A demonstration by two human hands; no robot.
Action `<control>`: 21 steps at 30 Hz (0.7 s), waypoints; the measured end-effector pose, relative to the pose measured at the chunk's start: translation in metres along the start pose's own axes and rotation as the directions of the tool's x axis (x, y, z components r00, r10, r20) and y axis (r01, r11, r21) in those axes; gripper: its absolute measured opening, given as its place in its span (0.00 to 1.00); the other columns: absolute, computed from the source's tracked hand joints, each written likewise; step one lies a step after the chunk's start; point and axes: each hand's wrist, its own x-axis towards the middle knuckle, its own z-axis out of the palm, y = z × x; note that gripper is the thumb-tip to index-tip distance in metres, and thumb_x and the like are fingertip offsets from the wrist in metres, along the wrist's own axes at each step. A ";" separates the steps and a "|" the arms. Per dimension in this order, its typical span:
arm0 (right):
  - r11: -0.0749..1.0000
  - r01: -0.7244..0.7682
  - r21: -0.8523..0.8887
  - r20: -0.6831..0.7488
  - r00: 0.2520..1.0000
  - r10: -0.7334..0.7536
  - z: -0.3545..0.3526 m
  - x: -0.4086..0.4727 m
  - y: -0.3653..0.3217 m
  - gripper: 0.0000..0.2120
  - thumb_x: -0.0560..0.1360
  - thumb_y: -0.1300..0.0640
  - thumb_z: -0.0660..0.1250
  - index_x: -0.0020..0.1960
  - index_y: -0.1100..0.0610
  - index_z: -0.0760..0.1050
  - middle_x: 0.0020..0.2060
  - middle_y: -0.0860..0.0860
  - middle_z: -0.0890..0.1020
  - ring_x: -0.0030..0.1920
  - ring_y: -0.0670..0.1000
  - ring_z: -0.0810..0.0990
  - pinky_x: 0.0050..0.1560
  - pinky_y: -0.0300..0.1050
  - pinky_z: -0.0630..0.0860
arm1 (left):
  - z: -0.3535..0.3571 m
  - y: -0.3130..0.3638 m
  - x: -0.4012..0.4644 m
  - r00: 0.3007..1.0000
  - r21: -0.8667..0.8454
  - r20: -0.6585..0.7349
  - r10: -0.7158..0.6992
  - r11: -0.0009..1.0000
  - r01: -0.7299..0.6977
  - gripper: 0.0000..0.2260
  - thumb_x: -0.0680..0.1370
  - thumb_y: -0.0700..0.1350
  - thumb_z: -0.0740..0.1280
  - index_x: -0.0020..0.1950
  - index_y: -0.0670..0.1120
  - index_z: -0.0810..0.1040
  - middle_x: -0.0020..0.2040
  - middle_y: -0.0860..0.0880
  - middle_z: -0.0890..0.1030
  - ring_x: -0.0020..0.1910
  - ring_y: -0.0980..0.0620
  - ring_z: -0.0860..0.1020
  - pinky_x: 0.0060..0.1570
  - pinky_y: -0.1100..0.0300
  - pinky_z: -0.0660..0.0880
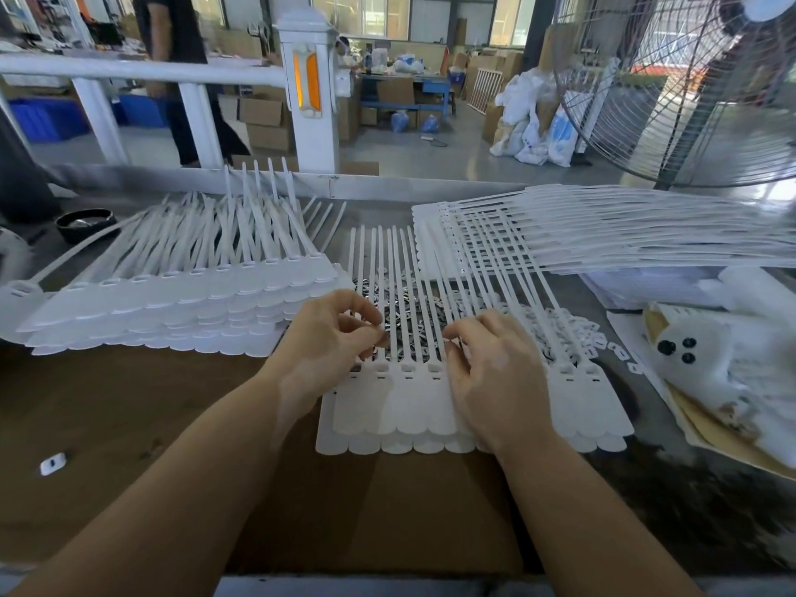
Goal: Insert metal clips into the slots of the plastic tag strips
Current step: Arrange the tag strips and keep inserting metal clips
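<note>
A sheet of joined white plastic tag strips (409, 407) lies in front of me on the table, its thin tails pointing away. Beneath the tails sits a heap of small shiny metal clips (398, 316), and a heap of small white plastic pieces (564, 329) lies to its right. My left hand (331, 338) hovers over the strips' left end, its fingertips curled together as if pinching something small that I cannot make out. My right hand (486, 372) rests on the strips near their slotted heads, fingers curled down on them.
A stack of tag sheets (181, 303) lies at the left, and another stack (603, 226) at the back right. A black dish (86, 224) stands far left. White packaging (732, 359) lies at the right. A large fan (698, 88) stands behind. A person stands beyond a white railing (142, 73).
</note>
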 end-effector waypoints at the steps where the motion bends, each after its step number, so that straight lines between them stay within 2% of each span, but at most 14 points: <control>1: 0.998 0.037 0.053 -0.014 0.999 -0.037 0.000 0.000 0.000 0.04 0.71 0.64 0.69 0.46 0.59 0.80 0.41 0.52 0.79 0.45 0.53 0.77 0.47 0.46 0.75 | 0.001 0.001 0.000 1.000 0.017 0.012 0.011 1.000 -0.011 0.04 0.75 0.40 0.69 0.45 0.49 0.77 0.36 0.52 0.83 0.31 0.62 0.77 0.32 0.69 0.74; 3: 0.981 0.122 0.152 -0.018 0.993 -0.121 -0.001 0.000 0.000 0.06 0.71 0.66 0.70 0.48 0.60 0.80 0.43 0.52 0.80 0.47 0.53 0.77 0.48 0.47 0.75 | 0.005 0.005 -0.001 0.999 0.056 0.043 0.027 0.998 -0.029 0.04 0.75 0.42 0.69 0.47 0.50 0.76 0.36 0.53 0.84 0.29 0.64 0.76 0.30 0.71 0.72; 6: 0.954 0.194 0.230 -0.016 0.981 -0.196 -0.003 0.001 -0.002 0.07 0.71 0.65 0.71 0.48 0.59 0.80 0.43 0.51 0.81 0.46 0.52 0.77 0.48 0.45 0.75 | 0.012 0.009 -0.003 0.994 0.050 0.108 0.034 0.998 -0.040 0.04 0.75 0.42 0.69 0.48 0.49 0.76 0.36 0.52 0.84 0.31 0.60 0.77 0.32 0.72 0.73; 9: 0.938 0.210 0.276 -0.022 0.977 -0.212 -0.003 0.002 -0.001 0.03 0.71 0.63 0.70 0.45 0.59 0.80 0.41 0.51 0.80 0.44 0.52 0.77 0.46 0.46 0.75 | 0.017 0.013 -0.005 0.993 0.055 0.119 0.021 0.998 -0.028 0.04 0.75 0.42 0.69 0.49 0.48 0.76 0.39 0.48 0.84 0.32 0.58 0.75 0.35 0.67 0.74; 12: 0.933 0.191 0.305 -0.010 0.980 -0.198 -0.003 0.003 0.000 0.02 0.71 0.64 0.70 0.42 0.59 0.80 0.38 0.50 0.80 0.42 0.51 0.77 0.45 0.45 0.74 | 0.019 0.014 -0.004 0.992 0.046 0.122 0.004 0.999 -0.010 0.04 0.75 0.41 0.69 0.49 0.47 0.77 0.41 0.44 0.84 0.35 0.55 0.76 0.39 0.63 0.73; 16: 0.947 0.143 0.288 0.019 0.988 -0.155 -0.002 0.002 -0.002 0.02 0.73 0.64 0.68 0.42 0.59 0.78 0.39 0.48 0.80 0.43 0.48 0.76 0.45 0.41 0.73 | 0.019 0.012 -0.003 0.989 0.048 0.147 0.001 0.999 -0.008 0.02 0.76 0.41 0.68 0.48 0.46 0.78 0.37 0.49 0.84 0.34 0.58 0.78 0.39 0.63 0.74; 21: 0.956 -0.002 0.293 0.089 0.996 -0.026 -0.002 0.002 -0.001 0.03 0.74 0.63 0.65 0.42 0.58 0.75 0.38 0.45 0.75 0.41 0.44 0.72 0.42 0.31 0.67 | 0.018 0.009 -0.001 0.983 0.087 0.161 0.093 0.990 -0.108 0.03 0.74 0.41 0.70 0.43 0.48 0.82 0.34 0.54 0.82 0.30 0.65 0.76 0.33 0.70 0.71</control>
